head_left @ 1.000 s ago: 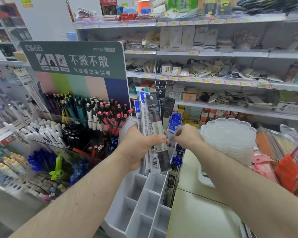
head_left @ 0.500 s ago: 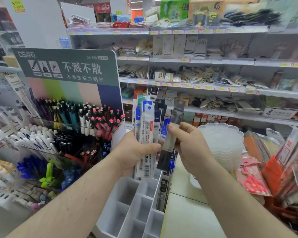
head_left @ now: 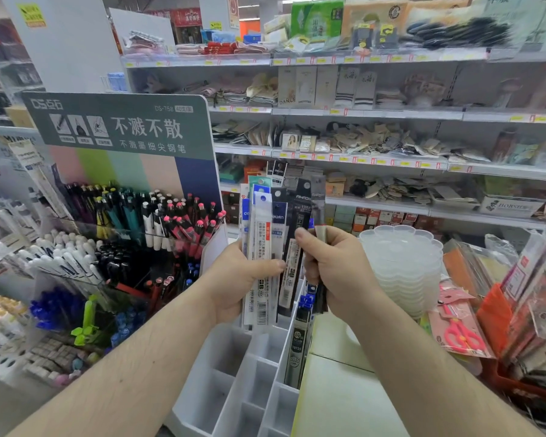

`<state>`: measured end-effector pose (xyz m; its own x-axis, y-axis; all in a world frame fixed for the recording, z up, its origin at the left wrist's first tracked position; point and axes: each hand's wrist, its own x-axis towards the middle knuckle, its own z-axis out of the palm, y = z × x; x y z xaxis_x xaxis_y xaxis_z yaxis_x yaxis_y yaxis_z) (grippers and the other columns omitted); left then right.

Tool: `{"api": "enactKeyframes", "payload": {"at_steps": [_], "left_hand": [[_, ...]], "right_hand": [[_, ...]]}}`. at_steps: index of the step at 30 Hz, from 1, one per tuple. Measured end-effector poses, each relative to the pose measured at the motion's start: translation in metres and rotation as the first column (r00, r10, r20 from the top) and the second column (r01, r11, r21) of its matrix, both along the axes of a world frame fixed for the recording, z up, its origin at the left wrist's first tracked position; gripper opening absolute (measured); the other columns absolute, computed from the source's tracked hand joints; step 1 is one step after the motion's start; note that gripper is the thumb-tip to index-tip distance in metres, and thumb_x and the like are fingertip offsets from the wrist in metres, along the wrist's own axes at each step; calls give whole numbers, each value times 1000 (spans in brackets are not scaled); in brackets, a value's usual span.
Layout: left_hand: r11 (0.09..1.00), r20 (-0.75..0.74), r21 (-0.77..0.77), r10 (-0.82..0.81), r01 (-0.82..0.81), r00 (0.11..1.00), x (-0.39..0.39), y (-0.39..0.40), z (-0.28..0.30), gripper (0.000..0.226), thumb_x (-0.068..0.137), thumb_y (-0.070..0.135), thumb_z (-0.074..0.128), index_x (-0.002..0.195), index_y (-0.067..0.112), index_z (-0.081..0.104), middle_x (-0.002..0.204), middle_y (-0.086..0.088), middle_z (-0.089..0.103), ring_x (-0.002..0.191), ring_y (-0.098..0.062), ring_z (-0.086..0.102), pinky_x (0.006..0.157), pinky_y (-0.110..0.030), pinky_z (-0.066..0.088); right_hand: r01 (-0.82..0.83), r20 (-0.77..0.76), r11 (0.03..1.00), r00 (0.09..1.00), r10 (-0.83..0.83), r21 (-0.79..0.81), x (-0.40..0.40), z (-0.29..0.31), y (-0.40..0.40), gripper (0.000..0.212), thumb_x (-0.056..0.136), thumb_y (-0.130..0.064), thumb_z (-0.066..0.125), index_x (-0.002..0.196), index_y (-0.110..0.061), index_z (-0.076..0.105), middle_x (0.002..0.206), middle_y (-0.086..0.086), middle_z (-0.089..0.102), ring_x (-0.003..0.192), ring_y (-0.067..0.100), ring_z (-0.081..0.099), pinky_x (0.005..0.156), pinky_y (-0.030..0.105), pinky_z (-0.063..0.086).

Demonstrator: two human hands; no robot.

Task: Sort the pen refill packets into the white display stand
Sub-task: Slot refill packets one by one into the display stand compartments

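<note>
Right hand (head_left: 338, 272) moved back beside packets (head_left: 265, 247); shop shelves at 12; left hand (head_left: 237, 279) grips fan, right pinches dark packet (head_left: 320, 216).

Head view under bright, even overhead shop lighting; you see only soft, faint shadows beneath your forearms. Wide-angle distortion bows the shelves (head_left: 391, 113) toward 12 and 3 o'clock. Motion blur smears goods at 1 to 4 o'clock and the pens (head_left: 10, 310) at 9 o'clock. Mild glare whitens the plastic trays (head_left: 404, 263); the centre stays sharpest.
</note>
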<state>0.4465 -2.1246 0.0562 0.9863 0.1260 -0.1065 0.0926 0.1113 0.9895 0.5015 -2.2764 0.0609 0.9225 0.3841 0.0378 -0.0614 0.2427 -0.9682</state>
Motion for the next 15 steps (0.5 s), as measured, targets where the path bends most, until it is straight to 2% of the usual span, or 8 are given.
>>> {"api": "enactKeyframes", "payload": {"at_steps": [2, 7, 9, 11, 12, 15], "left_hand": [[1000, -9, -12, 12, -12, 1000, 1, -2, 1, 28, 91, -6, 59, 115, 5, 66, 106, -17, 74, 96, -31, 73, 77, -42, 61], [998, -13, -16, 54, -54, 998, 2, -7, 1, 19, 95, -2, 55, 99, 10, 69, 87, -3, 77, 80, -16, 74, 71, -34, 58], [999, -15, -14, 47, -48, 999, 1, -6, 2, 17, 95, 2, 57, 99, 13, 68, 79, -1, 76, 73, -14, 73, 72, -35, 57], [1000, -19, -14, 27, -28, 999, 1, -5, 2, 15, 94, 4, 59, 104, 12, 67, 74, -1, 73, 69, -15, 71, 74, -38, 57], [999, -21, -25, 20, -21, 1000, 0, -5, 2, 17, 94, 3, 60, 107, 11, 66, 73, -3, 73, 69, -17, 71, 73, -38, 59], [999, -17, -44, 14, -15, 1000, 0, -6, 2, 23, 92, -3, 60, 114, 2, 60, 74, -9, 72, 68, -21, 71, 65, -32, 61]], "right_hand": [[29, -20, 999, 999, -29, 35, 2, -1, -1, 34, 96, -13, 63, 63, -17, 57, 57, 3, 44, 42, 11, 35, 40, 21, 31], [120, -8, 990, 993, -119, 74, -2, 6, -1, 24, 99, -8, 57, 75, -8, 53, 57, 7, 53, 36, 7, 47, 35, 17, 36], [172, 61, 985, 983, -173, 26, 0, 5, -1, 19, 100, -12, 55, 81, -8, 56, 66, 11, 58, 48, 12, 57, 42, 22, 46], [213, 148, 976, 968, -204, -51, 4, 2, -1, 18, 101, -17, 55, 84, -12, 58, 76, 12, 62, 66, 23, 62, 56, 35, 56], [226, 174, 971, 962, -210, -73, 7, 0, -2, 17, 101, -18, 53, 86, -14, 59, 77, 10, 64, 70, 24, 63, 61, 40, 56], [213, 203, 974, 960, -193, -78, 9, 0, -2, 11, 102, -17, 52, 93, -18, 59, 75, 0, 70, 67, 17, 66, 58, 35, 56]]}}
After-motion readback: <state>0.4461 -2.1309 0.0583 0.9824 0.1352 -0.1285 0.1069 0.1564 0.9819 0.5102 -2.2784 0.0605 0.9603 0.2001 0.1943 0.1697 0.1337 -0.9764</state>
